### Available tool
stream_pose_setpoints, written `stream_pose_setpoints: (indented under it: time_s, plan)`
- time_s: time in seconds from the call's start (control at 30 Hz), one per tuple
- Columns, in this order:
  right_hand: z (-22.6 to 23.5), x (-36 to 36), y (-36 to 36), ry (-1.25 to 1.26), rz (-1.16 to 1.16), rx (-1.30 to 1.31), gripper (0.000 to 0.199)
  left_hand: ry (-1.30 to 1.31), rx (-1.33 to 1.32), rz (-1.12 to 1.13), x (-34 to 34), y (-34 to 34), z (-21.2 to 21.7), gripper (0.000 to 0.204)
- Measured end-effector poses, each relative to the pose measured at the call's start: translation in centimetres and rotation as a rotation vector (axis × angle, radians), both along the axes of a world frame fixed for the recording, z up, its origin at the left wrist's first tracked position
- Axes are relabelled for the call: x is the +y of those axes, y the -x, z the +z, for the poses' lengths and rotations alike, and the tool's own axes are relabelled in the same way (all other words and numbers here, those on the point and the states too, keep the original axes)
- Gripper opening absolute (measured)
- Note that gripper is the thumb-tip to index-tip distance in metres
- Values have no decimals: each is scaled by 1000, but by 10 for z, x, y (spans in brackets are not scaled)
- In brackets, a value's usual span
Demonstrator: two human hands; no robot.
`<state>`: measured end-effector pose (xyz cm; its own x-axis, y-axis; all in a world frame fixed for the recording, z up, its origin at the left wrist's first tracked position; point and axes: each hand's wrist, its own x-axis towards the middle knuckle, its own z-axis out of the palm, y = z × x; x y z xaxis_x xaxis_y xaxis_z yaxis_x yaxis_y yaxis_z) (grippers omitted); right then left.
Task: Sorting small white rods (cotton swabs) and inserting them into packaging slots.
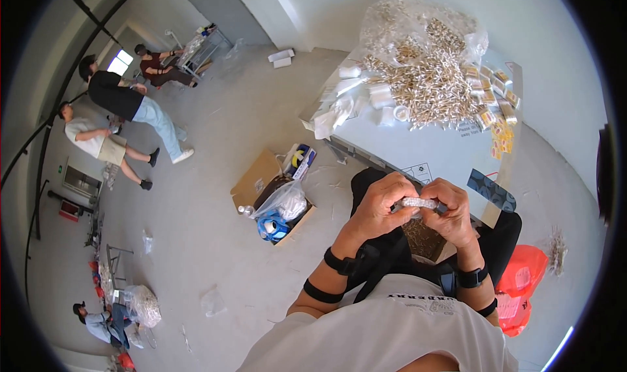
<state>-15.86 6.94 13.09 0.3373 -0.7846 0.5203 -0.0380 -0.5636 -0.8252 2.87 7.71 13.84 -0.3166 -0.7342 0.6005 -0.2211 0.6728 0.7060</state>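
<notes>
Close in front of my body, my left hand (385,202) and my right hand (448,210) pinch a small bundle of cotton swabs (418,203) between them. Its bumpy white tips face up, and my fingers cover its ends. Below, between my legs, stands an open cardboard box (422,239) with brown sticks in it, partly hidden by my hands. Beyond my hands, a big heap of loose cotton swabs (434,88) spills from a clear plastic bag (408,13) onto the grey-white tabletop (385,140).
White containers (381,96) and small filled packs (488,91) flank the heap. Yellow labels (501,138) and a dark patterned strip (491,190) lie at the right. A carton of odds and ends (274,195) stands left; a red bag (519,284) is at my right. Several people are farther left.
</notes>
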Motion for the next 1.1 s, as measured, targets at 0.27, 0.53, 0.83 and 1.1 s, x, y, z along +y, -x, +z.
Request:
stream_pose_setpoints:
  time_s: [0.27, 0.53, 0.83, 1.1]
  plan:
    - [6, 0, 3, -68, 15, 36, 21, 56, -18, 16, -1, -8, 1, 26]
    - [3, 1, 3, -35, 22, 47, 21, 41, -15, -70, -4, -9, 0, 29]
    - [5, -2, 3, 35, -25, 71, 24, 48, -56, -4, -5, -3, 4, 26]
    - [8, 0, 6, 24, -46, 82, 23, 24, -41, -27, -6, 0, 5, 25]
